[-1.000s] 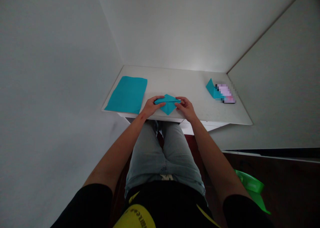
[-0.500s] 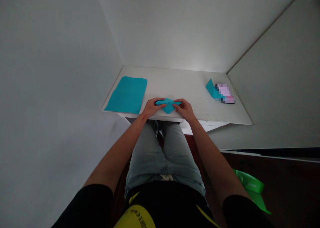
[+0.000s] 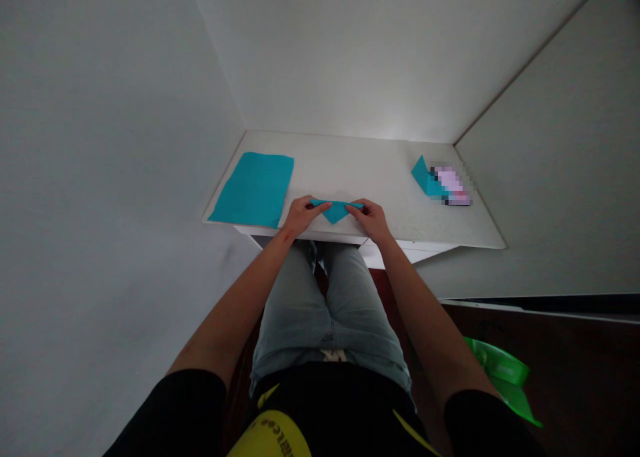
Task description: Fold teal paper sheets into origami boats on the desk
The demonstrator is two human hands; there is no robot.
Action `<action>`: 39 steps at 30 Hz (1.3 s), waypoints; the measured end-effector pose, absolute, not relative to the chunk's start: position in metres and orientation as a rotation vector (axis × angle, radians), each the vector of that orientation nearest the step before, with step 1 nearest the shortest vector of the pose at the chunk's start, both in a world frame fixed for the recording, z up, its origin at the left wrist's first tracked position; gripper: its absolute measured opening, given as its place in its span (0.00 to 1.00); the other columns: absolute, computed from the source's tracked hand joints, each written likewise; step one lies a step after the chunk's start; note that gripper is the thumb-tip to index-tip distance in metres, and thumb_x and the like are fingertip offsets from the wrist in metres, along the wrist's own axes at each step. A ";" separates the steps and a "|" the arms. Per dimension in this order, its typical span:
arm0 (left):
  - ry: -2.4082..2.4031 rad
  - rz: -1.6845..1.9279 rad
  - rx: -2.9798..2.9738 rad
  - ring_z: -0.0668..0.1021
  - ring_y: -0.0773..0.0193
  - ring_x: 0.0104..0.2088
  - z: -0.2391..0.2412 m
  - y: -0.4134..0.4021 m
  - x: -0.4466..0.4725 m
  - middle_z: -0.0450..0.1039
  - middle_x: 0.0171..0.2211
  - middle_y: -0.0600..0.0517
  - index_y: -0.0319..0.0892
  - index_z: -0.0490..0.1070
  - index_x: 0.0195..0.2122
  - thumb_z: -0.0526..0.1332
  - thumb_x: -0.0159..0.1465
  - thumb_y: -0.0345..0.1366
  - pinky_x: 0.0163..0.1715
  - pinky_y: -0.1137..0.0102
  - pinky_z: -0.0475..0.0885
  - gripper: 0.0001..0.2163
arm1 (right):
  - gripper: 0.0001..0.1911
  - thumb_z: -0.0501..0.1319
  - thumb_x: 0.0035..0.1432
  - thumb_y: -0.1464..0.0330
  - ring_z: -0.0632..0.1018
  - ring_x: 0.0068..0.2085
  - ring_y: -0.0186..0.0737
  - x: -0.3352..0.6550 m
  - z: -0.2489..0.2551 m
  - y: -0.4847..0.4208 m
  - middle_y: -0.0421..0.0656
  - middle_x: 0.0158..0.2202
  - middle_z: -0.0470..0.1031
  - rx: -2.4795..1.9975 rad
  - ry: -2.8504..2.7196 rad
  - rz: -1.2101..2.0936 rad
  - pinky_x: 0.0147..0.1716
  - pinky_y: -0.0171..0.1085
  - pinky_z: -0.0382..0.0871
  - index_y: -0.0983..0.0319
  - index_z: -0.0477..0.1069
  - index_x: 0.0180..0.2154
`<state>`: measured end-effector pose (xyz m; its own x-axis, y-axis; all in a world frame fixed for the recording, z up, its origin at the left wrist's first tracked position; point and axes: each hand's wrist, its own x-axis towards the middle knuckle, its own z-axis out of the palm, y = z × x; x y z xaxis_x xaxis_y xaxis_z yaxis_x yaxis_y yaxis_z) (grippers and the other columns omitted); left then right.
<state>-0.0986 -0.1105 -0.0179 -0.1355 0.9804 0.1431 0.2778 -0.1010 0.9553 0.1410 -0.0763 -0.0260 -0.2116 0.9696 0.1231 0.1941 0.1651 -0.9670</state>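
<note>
Between my hands is a piece of folded blue paper [image 3: 335, 212], held close to the front edge of the white tabletop. Its upper edge runs straight from hand to hand, and a point hangs toward me in the middle. My left hand [image 3: 301, 215] pinches the left end, thumb on the near face and fingers behind. At the right end, my right hand [image 3: 371, 217] grips it in the same way. The fingers behind the paper are partly hidden.
Flat blue sheets [image 3: 254, 190] lie on the left of the white table [image 3: 350, 160]. Toward the right rests another folded blue paper [image 3: 425, 178], beside a blurred pink-and-black object [image 3: 453, 185]. A green plastic item [image 3: 503, 370] is on the dark floor. Walls enclose the table.
The folded paper has tilted or folded over: the part that stuck up beyond its straight band no longer shows, leaving a flat upper edge. Both hands stay in nearly the same place.
</note>
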 end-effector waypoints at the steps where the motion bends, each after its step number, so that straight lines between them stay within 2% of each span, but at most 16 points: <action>1: 1.459 1.283 1.449 0.69 0.67 0.26 -0.018 -0.111 -0.099 0.71 0.23 0.55 0.42 0.78 0.26 0.76 0.55 0.57 0.27 0.69 0.62 0.22 | 0.25 0.73 0.53 0.44 0.65 0.26 0.35 0.142 -0.025 -0.076 0.36 0.22 0.67 -1.148 -1.563 1.130 0.26 0.36 0.59 0.59 0.78 0.32; 4: 1.398 1.303 1.484 0.71 0.66 0.29 -0.019 -0.111 -0.098 0.72 0.27 0.54 0.42 0.77 0.26 0.76 0.54 0.57 0.30 0.70 0.65 0.22 | 0.28 0.70 0.56 0.41 0.65 0.26 0.35 0.145 -0.025 -0.076 0.36 0.21 0.65 -1.146 -1.548 1.107 0.27 0.37 0.61 0.59 0.74 0.27; 7: 1.339 1.255 1.415 0.71 0.66 0.28 -0.020 -0.110 -0.097 0.74 0.27 0.54 0.42 0.77 0.30 0.76 0.54 0.56 0.29 0.70 0.66 0.22 | 0.29 0.67 0.57 0.39 0.67 0.27 0.36 0.143 -0.028 -0.077 0.37 0.22 0.68 -1.140 -1.642 1.112 0.28 0.37 0.62 0.59 0.74 0.28; 12: 1.299 1.282 1.332 0.72 0.67 0.27 -0.024 -0.106 -0.097 0.74 0.25 0.56 0.42 0.75 0.31 0.75 0.55 0.57 0.29 0.71 0.67 0.23 | 0.27 0.69 0.57 0.42 0.68 0.29 0.37 0.135 -0.028 -0.080 0.38 0.24 0.70 -1.119 -1.911 1.046 0.30 0.39 0.61 0.59 0.72 0.28; 15: 1.249 1.285 1.314 0.77 0.66 0.30 -0.026 -0.106 -0.096 0.78 0.29 0.53 0.42 0.75 0.32 0.77 0.52 0.56 0.33 0.70 0.72 0.23 | 0.26 0.64 0.62 0.41 0.69 0.30 0.38 0.136 -0.027 -0.077 0.38 0.27 0.70 -1.082 -1.805 1.008 0.32 0.39 0.63 0.57 0.70 0.30; 19: 1.204 1.227 1.358 0.80 0.64 0.33 -0.024 -0.109 -0.093 0.81 0.33 0.50 0.42 0.76 0.36 0.78 0.52 0.54 0.38 0.67 0.75 0.23 | 0.27 0.60 0.65 0.39 0.68 0.29 0.39 0.140 -0.027 -0.074 0.35 0.24 0.65 -1.099 -1.645 1.066 0.32 0.39 0.64 0.55 0.65 0.34; 26: 1.228 1.251 1.369 0.81 0.62 0.36 -0.025 -0.107 -0.092 0.82 0.35 0.49 0.42 0.77 0.37 0.73 0.59 0.58 0.41 0.66 0.76 0.22 | 0.26 0.58 0.68 0.39 0.72 0.29 0.40 0.138 -0.027 -0.082 0.36 0.25 0.72 -1.073 -1.814 1.118 0.34 0.40 0.65 0.54 0.68 0.39; 29: 1.214 1.247 1.370 0.81 0.62 0.36 -0.027 -0.105 -0.092 0.82 0.35 0.50 0.41 0.77 0.39 0.73 0.58 0.57 0.40 0.67 0.75 0.23 | 0.27 0.60 0.66 0.38 0.73 0.30 0.40 0.136 -0.027 -0.081 0.36 0.26 0.72 -1.066 -1.795 1.123 0.34 0.40 0.66 0.55 0.71 0.41; 33: 1.227 1.268 1.359 0.80 0.64 0.33 -0.026 -0.105 -0.092 0.81 0.32 0.52 0.43 0.74 0.41 0.73 0.60 0.55 0.36 0.69 0.73 0.21 | 0.30 0.68 0.57 0.37 0.74 0.32 0.40 0.138 -0.027 -0.078 0.37 0.28 0.73 -0.997 -1.673 1.217 0.35 0.40 0.69 0.55 0.74 0.44; 36: 1.268 1.302 1.351 0.80 0.65 0.34 -0.024 -0.105 -0.091 0.79 0.32 0.53 0.44 0.71 0.40 0.73 0.61 0.52 0.35 0.70 0.73 0.19 | 0.32 0.73 0.52 0.40 0.72 0.30 0.37 0.138 -0.028 -0.076 0.36 0.30 0.74 -0.979 -1.648 1.267 0.31 0.38 0.67 0.55 0.75 0.47; 39: 1.248 1.323 1.356 0.80 0.64 0.35 -0.024 -0.106 -0.091 0.80 0.33 0.52 0.43 0.71 0.39 0.73 0.61 0.52 0.37 0.70 0.73 0.19 | 0.31 0.74 0.52 0.42 0.73 0.29 0.36 0.138 -0.030 -0.076 0.37 0.31 0.76 -0.984 -1.655 1.274 0.30 0.37 0.66 0.56 0.75 0.47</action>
